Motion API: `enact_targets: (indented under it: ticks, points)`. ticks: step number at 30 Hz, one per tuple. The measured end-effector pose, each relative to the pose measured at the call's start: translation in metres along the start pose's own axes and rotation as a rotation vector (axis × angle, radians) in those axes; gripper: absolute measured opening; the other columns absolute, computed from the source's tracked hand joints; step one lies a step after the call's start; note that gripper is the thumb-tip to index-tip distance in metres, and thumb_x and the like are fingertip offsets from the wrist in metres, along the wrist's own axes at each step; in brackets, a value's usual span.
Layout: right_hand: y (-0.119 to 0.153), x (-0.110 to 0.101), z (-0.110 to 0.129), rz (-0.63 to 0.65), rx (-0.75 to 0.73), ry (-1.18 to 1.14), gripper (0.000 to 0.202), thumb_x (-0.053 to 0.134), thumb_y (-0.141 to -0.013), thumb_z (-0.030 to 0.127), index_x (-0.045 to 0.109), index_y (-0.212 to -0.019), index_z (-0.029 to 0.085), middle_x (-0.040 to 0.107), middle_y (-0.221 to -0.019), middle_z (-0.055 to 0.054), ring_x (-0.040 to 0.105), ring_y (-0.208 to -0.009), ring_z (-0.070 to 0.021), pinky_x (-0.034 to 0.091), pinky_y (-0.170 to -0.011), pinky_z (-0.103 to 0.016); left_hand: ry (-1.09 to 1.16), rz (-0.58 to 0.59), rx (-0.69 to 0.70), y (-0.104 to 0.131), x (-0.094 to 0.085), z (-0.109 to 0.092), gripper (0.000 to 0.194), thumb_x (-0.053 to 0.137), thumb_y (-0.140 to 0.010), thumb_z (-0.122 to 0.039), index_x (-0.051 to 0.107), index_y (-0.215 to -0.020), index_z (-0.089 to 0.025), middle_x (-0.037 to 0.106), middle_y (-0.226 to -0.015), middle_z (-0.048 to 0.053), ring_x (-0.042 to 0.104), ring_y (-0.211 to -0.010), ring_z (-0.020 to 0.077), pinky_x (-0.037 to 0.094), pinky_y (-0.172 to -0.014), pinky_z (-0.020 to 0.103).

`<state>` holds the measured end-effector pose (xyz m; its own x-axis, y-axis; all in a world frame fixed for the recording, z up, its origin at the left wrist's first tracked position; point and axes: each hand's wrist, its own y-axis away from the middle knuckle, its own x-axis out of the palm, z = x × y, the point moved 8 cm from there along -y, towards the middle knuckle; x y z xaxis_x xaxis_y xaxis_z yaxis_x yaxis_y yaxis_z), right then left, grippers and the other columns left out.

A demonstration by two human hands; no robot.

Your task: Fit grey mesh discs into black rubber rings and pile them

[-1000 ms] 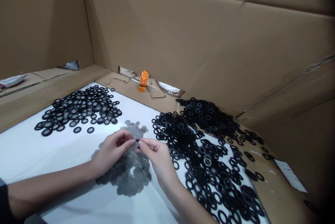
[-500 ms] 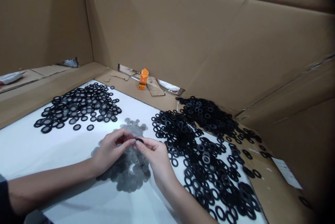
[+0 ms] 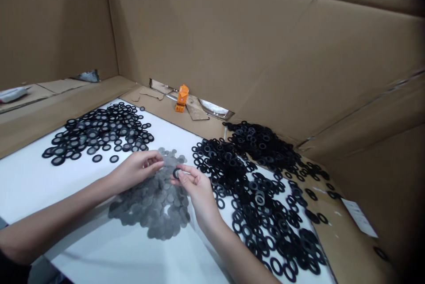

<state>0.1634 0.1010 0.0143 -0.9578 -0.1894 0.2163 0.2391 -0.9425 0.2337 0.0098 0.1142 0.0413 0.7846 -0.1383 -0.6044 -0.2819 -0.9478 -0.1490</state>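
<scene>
We've got a little black ring (image 3: 176,172) pinched in our right hand (image 3: 195,186), thumb and fingertips closed on it. It's a flat round washer-type thing, dark rim with what looks like a greyish centre, though honestly it's too small here to be sure whether a disc is seated in it. Being round it has no real long axis; its flat face is tipped up toward us and a bit to the left, so it stands nearly on edge instead of lying flat. It sticks out past the fingertips on the left side, with the thumb on the near edge and the forefinger on the far one, held just above the table (image 3: 29,182).

Our left hand (image 3: 137,169) is well clear of the ring, palm down, fingers loosely curled and resting on the top edge of the grey discs (image 3: 152,202). We can't tell if it's actually got a disc pinched or is just touching the pile.

The grey discs are spread right under and between both hands. Loose black rings (image 3: 262,186) sprawl to the right, and a second ring pile (image 3: 99,136) sits back left. Cardboard walls (image 3: 252,54) all round, small orange box (image 3: 182,97) at the back.
</scene>
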Motion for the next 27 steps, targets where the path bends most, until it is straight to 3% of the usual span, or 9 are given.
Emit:
enact_targets:
  ticks: [3, 13, 24, 27]
  points:
    - [-0.002, -0.001, -0.003, -0.007, -0.005, 0.006, 0.038, 0.074, -0.070, 0.041, 0.065, -0.095, 0.014, 0.073, -0.078, -0.005, 0.070, -0.071, -0.0189, 0.049, -0.079, -0.031, -0.036, 0.092, 0.033, 0.001, 0.009, -0.004, 0.023, 0.048, -0.089, -0.034, 0.061, -0.080, -0.018, 0.062, -0.072, -0.001, 0.054, -0.065, 0.0140, 0.037, -0.060, 0.022]
    - [0.000, 0.008, -0.010, 0.065, 0.005, 0.023, 0.033, 0.072, -0.072, 0.042, 0.062, -0.087, 0.015, 0.071, -0.070, -0.004, 0.069, -0.070, -0.0184, 0.049, -0.073, -0.029, 0.018, 0.063, 0.110, 0.012, 0.026, -0.020, 0.023, 0.048, -0.089, -0.033, 0.061, -0.077, -0.019, 0.057, -0.066, 0.000, 0.050, -0.061, 0.0149, 0.033, -0.057, 0.023]
    - [0.002, 0.005, 0.014, 0.116, -0.147, 0.413, 0.019, 0.065, -0.078, 0.036, 0.062, -0.080, 0.017, 0.067, -0.074, -0.001, 0.064, -0.065, -0.0151, 0.046, -0.062, -0.025, 0.002, 0.063, 0.089, 0.015, 0.029, -0.020, 0.023, 0.045, -0.089, -0.027, 0.054, -0.070, -0.018, 0.050, -0.058, -0.003, 0.046, -0.056, 0.0126, 0.031, -0.055, 0.022]
    - [0.001, 0.008, 0.013, 0.186, -0.101, 0.379, 0.021, 0.066, -0.077, 0.038, 0.063, -0.080, 0.017, 0.065, -0.072, -0.001, 0.063, -0.063, -0.0143, 0.046, -0.062, -0.025, 0.080, 0.052, 0.063, 0.015, 0.028, -0.019, 0.023, 0.045, -0.089, -0.026, 0.053, -0.070, -0.018, 0.047, -0.055, -0.004, 0.044, -0.053, 0.0123, 0.030, -0.052, 0.022]
